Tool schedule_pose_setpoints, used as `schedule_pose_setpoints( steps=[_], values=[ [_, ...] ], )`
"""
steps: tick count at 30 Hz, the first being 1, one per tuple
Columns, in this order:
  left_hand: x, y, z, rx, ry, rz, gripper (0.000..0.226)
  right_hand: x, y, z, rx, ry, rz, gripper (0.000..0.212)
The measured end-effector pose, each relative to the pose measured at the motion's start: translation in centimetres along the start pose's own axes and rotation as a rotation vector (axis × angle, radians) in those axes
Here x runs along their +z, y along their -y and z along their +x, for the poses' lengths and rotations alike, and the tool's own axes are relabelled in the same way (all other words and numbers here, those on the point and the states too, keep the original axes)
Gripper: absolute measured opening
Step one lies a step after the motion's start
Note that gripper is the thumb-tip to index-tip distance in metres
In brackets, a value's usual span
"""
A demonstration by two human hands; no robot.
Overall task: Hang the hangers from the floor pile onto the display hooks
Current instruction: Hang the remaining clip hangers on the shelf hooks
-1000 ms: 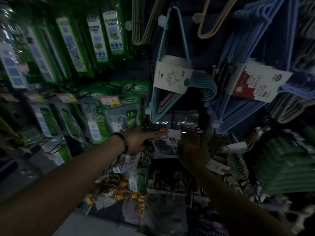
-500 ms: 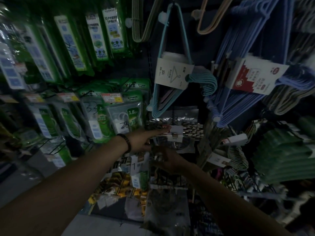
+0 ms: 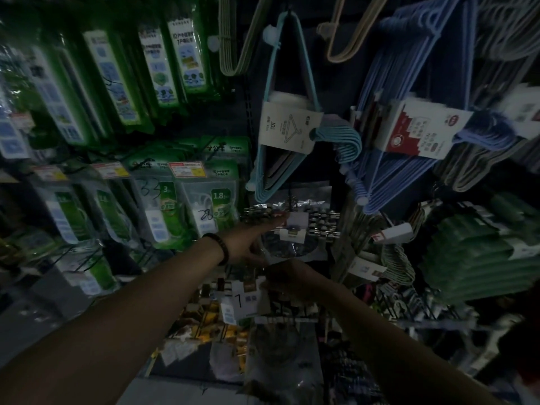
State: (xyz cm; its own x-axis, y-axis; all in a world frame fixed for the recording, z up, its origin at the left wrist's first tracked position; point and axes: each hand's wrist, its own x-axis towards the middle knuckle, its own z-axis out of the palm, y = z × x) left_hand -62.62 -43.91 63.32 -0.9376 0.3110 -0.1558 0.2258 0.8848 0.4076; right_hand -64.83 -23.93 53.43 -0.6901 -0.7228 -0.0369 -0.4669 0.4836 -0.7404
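Below the pale blue hangers (image 3: 344,138), the pack of clip hangers (image 3: 318,217) hangs with its long axis left to right, the left hand (image 3: 248,244) touching its left end with straight fingers (image 3: 274,223), the right hand (image 3: 289,280) just beneath, its grip too dark to tell.

Glossy plastic, shiny metal, matt paper.
I see chrome-looking clips (image 3: 321,220) in a crinkly clear bag (image 3: 292,249), a paper label (image 3: 287,128) on teal hangers (image 3: 264,182), seemingly smooth-coated.

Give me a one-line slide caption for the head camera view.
Left hand reaches toward a hanging pack in dim light, right hand just below.
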Motion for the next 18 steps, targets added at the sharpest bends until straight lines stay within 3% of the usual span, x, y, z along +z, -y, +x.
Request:
schedule_pose_setpoints(
  steps=[2,5,9,15,18],
  values=[
    [-0.2,-0.2,-0.1,0.007,-0.059,-0.026,0.072,-0.4,-0.3,-1.0,-0.052,0.007,-0.071,0.027],
    [-0.9,-0.7,-0.4,0.054,-0.022,0.239,0.078,-1.2,-1.7,-2.2,0.024,0.002,-0.154,0.030],
    [-1.5,-1.5,-0.9,0.010,-0.094,0.346,0.076,-2.7,-3.2,-3.7,0.136,-0.133,-0.359,0.027],
    [-1.2,-0.8,-0.6,0.005,-0.193,0.442,0.078,-4.3,-3.6,-3.1,0.066,-0.489,-0.718,0.026],
    [-1.2,-0.2,-0.4,0.006,-0.184,0.450,0.079,-4.9,-3.6,-1.9,0.053,-0.516,-0.815,0.016]
  ],
)
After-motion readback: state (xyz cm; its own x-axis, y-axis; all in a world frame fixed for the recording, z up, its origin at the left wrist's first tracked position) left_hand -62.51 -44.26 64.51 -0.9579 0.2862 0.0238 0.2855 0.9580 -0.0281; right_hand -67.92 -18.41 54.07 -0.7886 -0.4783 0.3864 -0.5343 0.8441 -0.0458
